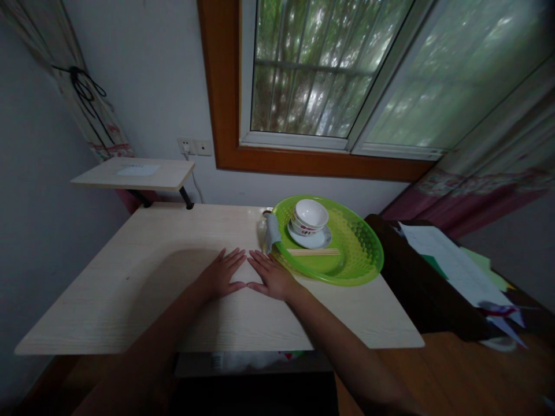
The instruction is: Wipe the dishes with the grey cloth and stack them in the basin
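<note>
My left hand (223,274) and my right hand (272,276) lie flat, palms down, side by side on the pale wooden table (143,271), fingers stretched out and thumbs almost touching. Neither hand holds anything. Just right of my right hand stands a green plastic basket tray (364,254). In it are stacked white bowls (310,215) on a small plate (318,238) and a pair of wooden chopsticks (314,252). A grey rolled cloth (273,231) rests at the tray's left rim.
A small raised shelf (134,173) stands at the table's back left, under a wall socket (194,147). A window (329,75) is behind the table. At the right, papers (451,263) lie on a dark surface. Curtains hang on both sides.
</note>
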A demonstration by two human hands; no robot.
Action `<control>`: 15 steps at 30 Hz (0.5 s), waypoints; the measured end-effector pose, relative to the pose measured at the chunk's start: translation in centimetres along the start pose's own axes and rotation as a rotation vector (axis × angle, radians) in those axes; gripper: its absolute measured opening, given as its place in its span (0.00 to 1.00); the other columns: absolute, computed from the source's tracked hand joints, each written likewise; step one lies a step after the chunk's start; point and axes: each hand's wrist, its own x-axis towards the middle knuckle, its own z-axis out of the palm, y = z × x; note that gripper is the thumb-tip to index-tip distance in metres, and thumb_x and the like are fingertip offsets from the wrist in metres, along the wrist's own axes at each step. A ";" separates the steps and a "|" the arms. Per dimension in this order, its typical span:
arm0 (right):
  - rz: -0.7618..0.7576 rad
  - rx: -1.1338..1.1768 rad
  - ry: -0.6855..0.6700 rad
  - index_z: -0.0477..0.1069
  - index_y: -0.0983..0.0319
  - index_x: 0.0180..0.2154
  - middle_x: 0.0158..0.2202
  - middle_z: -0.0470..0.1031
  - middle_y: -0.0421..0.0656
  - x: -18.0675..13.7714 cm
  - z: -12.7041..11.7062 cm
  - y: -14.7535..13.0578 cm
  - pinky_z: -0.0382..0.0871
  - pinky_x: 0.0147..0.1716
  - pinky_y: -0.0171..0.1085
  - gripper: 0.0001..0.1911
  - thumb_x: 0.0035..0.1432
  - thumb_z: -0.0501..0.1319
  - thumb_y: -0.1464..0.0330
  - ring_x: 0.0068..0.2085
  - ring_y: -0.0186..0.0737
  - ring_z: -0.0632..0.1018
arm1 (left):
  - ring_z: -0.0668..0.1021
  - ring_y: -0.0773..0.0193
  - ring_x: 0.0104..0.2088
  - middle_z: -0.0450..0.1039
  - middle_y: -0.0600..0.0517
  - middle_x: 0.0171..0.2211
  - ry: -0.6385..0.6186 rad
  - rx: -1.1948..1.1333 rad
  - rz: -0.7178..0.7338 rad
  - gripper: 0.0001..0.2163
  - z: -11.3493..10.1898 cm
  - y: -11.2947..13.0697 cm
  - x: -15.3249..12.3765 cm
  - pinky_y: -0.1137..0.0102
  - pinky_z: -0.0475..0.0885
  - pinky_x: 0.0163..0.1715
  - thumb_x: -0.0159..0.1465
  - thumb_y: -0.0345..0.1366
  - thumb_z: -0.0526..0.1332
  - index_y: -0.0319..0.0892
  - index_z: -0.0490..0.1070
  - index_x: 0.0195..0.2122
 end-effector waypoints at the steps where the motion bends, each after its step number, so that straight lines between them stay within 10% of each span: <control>1: 0.000 0.020 0.022 0.54 0.60 0.69 0.70 0.55 0.53 -0.1 -0.2 0.0 0.55 0.67 0.56 0.38 0.65 0.57 0.49 0.70 0.52 0.58 | 0.53 0.53 0.72 0.52 0.42 0.71 0.022 -0.013 0.002 0.36 -0.1 -0.1 -0.1 0.50 0.46 0.70 0.68 0.57 0.50 0.41 0.50 0.71; 6: 0.028 0.124 0.152 0.69 0.55 0.60 0.60 0.73 0.46 -1.2 -1.6 -0.7 0.62 0.64 0.50 0.21 0.69 0.55 0.59 0.60 0.44 0.73 | 0.66 0.58 0.66 0.68 0.46 0.63 0.185 -0.059 -0.060 0.22 -0.6 -0.7 -1.1 0.51 0.53 0.70 0.72 0.44 0.50 0.44 0.64 0.63; 15: -0.119 0.196 0.195 0.69 0.53 0.60 0.54 0.78 0.43 -3.7 -7.2 -4.3 0.74 0.54 0.43 0.20 0.69 0.53 0.67 0.53 0.41 0.79 | 0.76 0.57 0.55 0.77 0.47 0.53 0.349 -0.099 -0.311 0.18 -0.2 -2.2 -3.6 0.54 0.69 0.62 0.71 0.40 0.49 0.44 0.71 0.57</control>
